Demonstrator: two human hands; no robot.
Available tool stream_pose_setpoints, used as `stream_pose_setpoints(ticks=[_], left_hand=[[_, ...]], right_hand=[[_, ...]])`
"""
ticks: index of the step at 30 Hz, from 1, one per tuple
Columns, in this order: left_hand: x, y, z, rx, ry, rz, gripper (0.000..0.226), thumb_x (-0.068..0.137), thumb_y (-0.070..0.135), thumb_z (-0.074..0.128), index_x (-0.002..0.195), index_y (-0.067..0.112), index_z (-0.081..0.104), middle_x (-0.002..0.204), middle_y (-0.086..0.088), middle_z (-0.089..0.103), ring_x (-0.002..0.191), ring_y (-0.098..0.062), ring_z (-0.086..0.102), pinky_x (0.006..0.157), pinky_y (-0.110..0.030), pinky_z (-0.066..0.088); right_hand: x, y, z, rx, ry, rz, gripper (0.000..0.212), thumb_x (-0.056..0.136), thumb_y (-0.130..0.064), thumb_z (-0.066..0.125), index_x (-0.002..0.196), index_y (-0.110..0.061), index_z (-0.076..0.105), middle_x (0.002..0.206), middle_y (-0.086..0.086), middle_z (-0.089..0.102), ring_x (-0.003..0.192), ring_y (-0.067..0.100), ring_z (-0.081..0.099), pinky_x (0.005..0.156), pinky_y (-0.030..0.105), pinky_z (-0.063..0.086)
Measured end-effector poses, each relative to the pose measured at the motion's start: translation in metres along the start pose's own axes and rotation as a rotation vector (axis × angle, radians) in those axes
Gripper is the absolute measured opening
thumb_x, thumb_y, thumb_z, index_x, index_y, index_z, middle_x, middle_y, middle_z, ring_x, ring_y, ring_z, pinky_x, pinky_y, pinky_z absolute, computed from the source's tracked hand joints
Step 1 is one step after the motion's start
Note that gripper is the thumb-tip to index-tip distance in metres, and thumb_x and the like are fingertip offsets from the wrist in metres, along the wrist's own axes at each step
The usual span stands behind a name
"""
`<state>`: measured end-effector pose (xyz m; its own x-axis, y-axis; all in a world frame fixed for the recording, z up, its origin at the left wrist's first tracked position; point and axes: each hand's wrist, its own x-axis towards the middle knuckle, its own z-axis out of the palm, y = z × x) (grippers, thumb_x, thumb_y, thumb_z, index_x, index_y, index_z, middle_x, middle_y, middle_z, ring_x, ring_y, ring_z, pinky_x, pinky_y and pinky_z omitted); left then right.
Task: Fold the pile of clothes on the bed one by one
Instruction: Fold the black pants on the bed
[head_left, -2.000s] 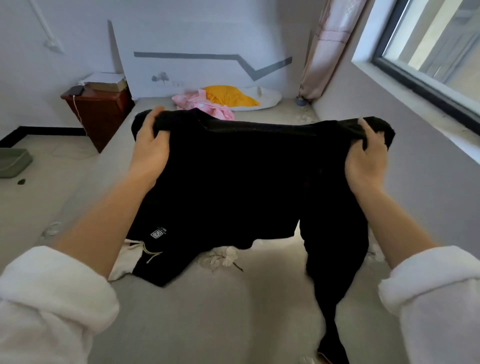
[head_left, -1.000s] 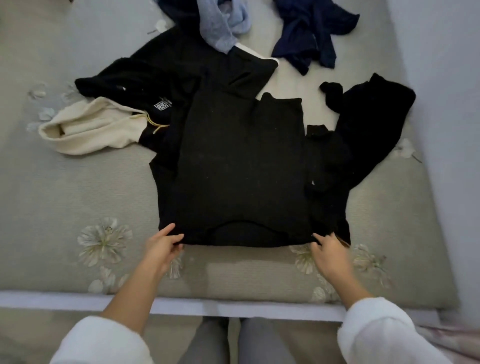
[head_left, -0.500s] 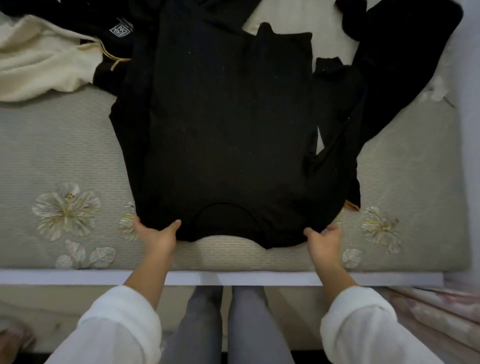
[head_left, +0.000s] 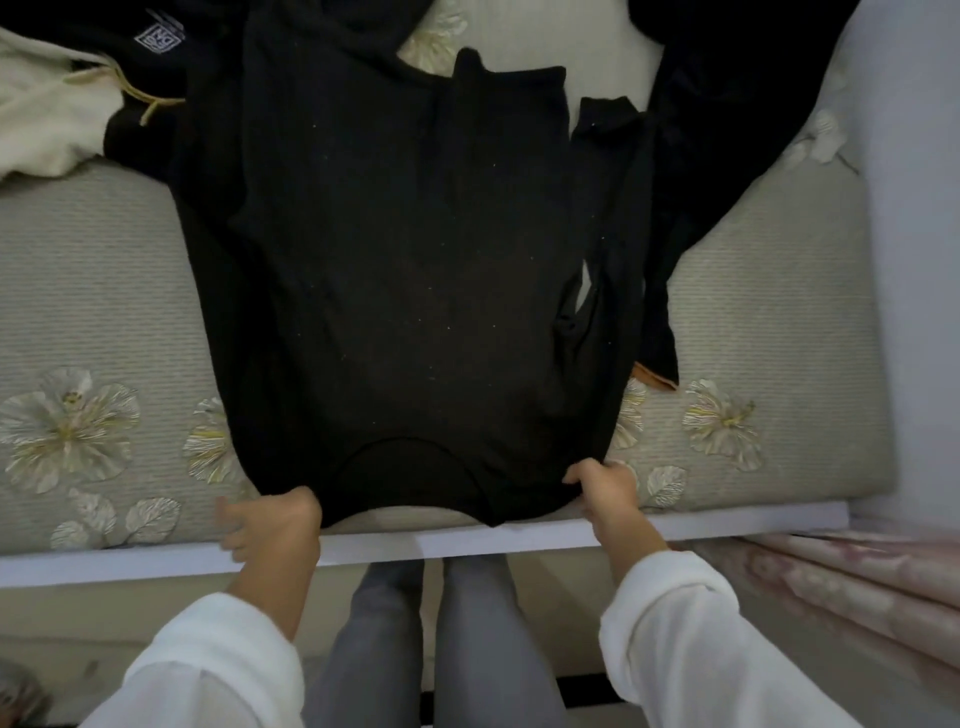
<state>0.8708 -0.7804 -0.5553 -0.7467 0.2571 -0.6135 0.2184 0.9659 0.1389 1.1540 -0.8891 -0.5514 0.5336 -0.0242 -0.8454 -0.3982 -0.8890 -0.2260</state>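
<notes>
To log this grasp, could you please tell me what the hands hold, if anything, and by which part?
The black top, by its near edge: the left hand and right hand each grip a shoulder corner, either side of the neckline.

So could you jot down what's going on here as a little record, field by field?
Garment: black sweater, spread flat, neckline nearest the person
Surface: bed with a flower pattern
Left: left hand at the sweater's near left corner, blurred, grip unclear
Right: right hand pinches the near right corner
Nearby: cream garment far left; other black clothes far right
</notes>
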Motion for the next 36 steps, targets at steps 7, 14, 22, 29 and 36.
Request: stream_pose_setpoints(ticks=[7,14,22,29,36], left_hand=[[-0.076,0.036,0.056,0.435,-0.134,1.073,0.068,0.085,0.013,0.065,0.144,0.014,0.031,0.151,-0.015,0.023,0.138,-0.036,0.021,0.109,-0.052,0.028],[-0.149,0.041,0.133,0.932,-0.702,1.588,0.079,0.092,0.030,0.057,0.152,0.032,0.005,0.160,0.004,-0.005,0.147,-0.019,-0.007,0.120,-0.037,0.009],[-0.164,0.030,0.158,1.325,-0.616,1.501,0.113,0.085,0.031,0.067,0.138,0.042,-0.033,0.154,-0.005,-0.032,0.141,-0.036,-0.025,0.115,-0.057,0.010],[-0.172,0.030,0.161,1.514,-0.565,1.491,0.116,0.079,0.037,0.073,0.143,0.045,-0.024,0.149,-0.012,-0.039,0.138,-0.042,-0.028,0.114,-0.059,0.011],[-0.170,0.026,0.162,1.538,-0.528,1.520,0.115,0.080,0.036,0.072,0.141,0.046,-0.026,0.147,-0.013,-0.041,0.137,-0.043,-0.029,0.115,-0.059,0.010]], right_hand=[[0.023,-0.072,-0.040,0.363,-0.176,-0.072,0.014,0.085,-0.018,0.052,0.090,-0.012,0.064,0.087,0.006,0.065,0.075,0.019,0.059,0.063,0.031,0.046],[0.053,-0.121,-0.049,0.773,-0.469,0.044,0.060,0.090,-0.047,0.053,0.126,0.001,0.055,0.116,0.016,0.065,0.109,0.030,0.062,0.098,0.042,0.047],[0.048,-0.149,-0.077,0.895,-0.722,-0.170,0.025,0.082,-0.020,0.065,0.100,-0.006,0.075,0.112,0.013,0.069,0.108,0.029,0.065,0.098,0.042,0.049],[0.049,-0.104,-0.127,1.285,-0.709,-0.411,0.028,0.070,0.000,0.064,0.083,-0.024,0.068,0.098,0.000,0.068,0.098,0.016,0.064,0.091,0.030,0.050],[0.066,-0.135,-0.121,0.912,-0.424,-0.137,0.050,0.081,-0.037,0.069,0.124,-0.013,0.059,0.118,0.008,0.067,0.108,0.022,0.065,0.084,0.033,0.054]])
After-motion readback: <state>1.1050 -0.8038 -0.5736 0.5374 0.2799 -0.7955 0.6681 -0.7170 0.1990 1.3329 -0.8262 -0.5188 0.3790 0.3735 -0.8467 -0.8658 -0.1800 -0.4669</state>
